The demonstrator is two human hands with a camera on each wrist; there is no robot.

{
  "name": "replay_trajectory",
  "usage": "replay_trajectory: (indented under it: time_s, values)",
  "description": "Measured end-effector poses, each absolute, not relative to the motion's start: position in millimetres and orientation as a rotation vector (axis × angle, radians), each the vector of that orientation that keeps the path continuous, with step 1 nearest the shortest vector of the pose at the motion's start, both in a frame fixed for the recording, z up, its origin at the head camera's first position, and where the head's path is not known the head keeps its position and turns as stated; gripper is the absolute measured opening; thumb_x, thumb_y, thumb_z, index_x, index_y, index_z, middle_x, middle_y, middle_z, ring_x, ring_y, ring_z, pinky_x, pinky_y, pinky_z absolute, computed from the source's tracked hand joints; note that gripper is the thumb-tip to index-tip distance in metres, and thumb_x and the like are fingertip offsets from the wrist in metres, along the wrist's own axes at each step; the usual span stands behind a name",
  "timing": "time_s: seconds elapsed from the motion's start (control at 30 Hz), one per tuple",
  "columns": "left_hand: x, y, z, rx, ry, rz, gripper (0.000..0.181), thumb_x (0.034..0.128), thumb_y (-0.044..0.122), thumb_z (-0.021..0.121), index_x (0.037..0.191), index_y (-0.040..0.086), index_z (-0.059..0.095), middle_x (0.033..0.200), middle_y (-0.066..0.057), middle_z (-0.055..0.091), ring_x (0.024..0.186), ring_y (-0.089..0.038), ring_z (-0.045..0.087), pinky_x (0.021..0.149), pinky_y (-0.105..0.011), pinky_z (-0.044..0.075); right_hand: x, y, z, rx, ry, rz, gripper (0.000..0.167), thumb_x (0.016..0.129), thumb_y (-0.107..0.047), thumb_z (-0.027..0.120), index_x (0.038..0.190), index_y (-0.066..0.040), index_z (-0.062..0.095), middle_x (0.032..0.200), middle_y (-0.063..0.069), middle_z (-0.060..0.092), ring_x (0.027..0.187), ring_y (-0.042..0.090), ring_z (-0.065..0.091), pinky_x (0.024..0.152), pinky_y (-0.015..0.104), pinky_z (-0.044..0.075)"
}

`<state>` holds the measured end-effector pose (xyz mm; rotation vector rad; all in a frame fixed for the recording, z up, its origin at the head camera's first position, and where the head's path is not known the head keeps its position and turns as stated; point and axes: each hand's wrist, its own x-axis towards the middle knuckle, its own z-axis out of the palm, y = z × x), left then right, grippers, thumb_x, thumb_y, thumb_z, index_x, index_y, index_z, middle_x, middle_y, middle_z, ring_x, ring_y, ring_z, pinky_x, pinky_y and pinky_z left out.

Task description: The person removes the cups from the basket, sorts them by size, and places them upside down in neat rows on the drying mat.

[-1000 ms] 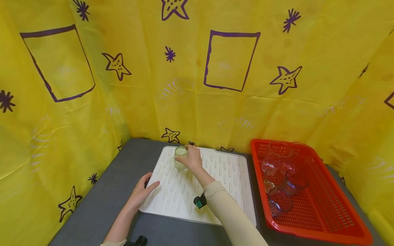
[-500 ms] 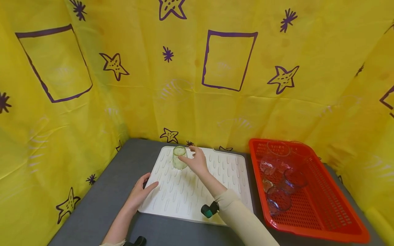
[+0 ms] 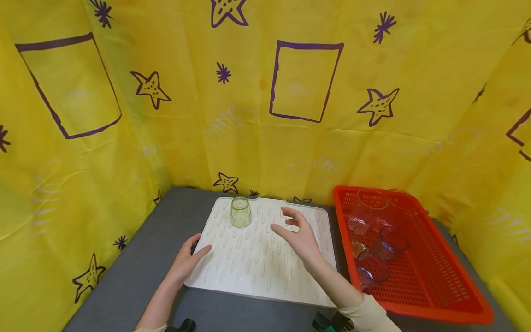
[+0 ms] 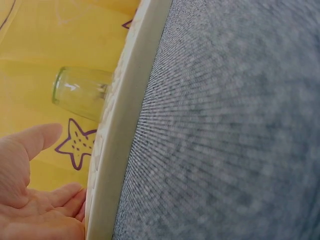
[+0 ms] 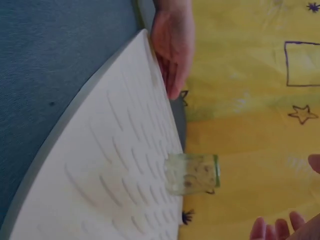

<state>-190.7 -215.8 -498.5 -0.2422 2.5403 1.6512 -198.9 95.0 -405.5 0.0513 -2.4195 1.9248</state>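
Note:
A greenish clear glass [image 3: 241, 212] stands near the back left of a white ridged drying mat [image 3: 265, 258]. In the left wrist view the same glass [image 4: 82, 90] rises from the mat's surface. My left hand [image 3: 186, 260] rests at the mat's left edge, thumb spread over it and fingers along the outer side. To the right of the glass, my right hand [image 3: 300, 235] hovers above the mat with thumb and fingers apart, holding nothing. The right wrist view shows only the right fingertips [image 5: 280, 227] at its lower right.
At the right, a red plastic basket [image 3: 448, 276] holds several clear glasses, one of them a tumbler [image 3: 373, 267] near its left wall. A yellow patterned cloth [image 3: 199, 138] hangs behind and on both sides of the dark grey table [image 3: 137, 272].
My right hand has let go of the glass and drawn back to the right, towards the basket. The glass stays on the mat, and my left hand keeps its place at the edge.

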Motion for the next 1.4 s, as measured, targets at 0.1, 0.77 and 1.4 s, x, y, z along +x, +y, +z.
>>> replay_trajectory:
  time_s: [0.1,0.77,1.4]
  values:
    - [-190.2,-215.9,-497.9,-0.247,2.543,1.649,0.078,0.0931,0.034,0.065,0.149,-0.002,0.024,0.151,-0.027,0.024,0.14,-0.041,0.02,0.111,-0.058,0.018,-185.6,117.1,-399.7,0.082,-2.434,1.878,0.054,0.083,-0.029,0.078,0.132,-0.019,0.056,0.132,0.001,0.055,0.115,0.024,0.048,0.091,0.038,0.046]
    - [-190.0,-215.7,-497.7,-0.232,2.555,1.652,0.077,0.0933,0.033,0.065,0.149,-0.002,0.025,0.151,-0.027,0.024,0.139,-0.042,0.021,0.11,-0.059,0.017,-128.1,254.0,-396.0,-0.177,-2.624,1.427,0.065,0.089,-0.042,0.07,0.142,-0.014,0.044,0.131,0.013,0.05,0.103,0.023,0.06,0.074,0.021,0.051]
    - [-190.1,-215.4,-499.6,-0.248,2.556,1.634,0.075,0.0941,0.031,0.064,0.15,-0.002,0.024,0.151,-0.028,0.022,0.14,-0.042,0.019,0.111,-0.059,0.017,-116.0,303.9,-422.5,0.111,-2.948,0.786,0.094,0.073,-0.042,0.084,0.134,0.015,0.04,0.124,0.036,0.049,0.112,0.051,0.047,0.086,0.067,0.042]
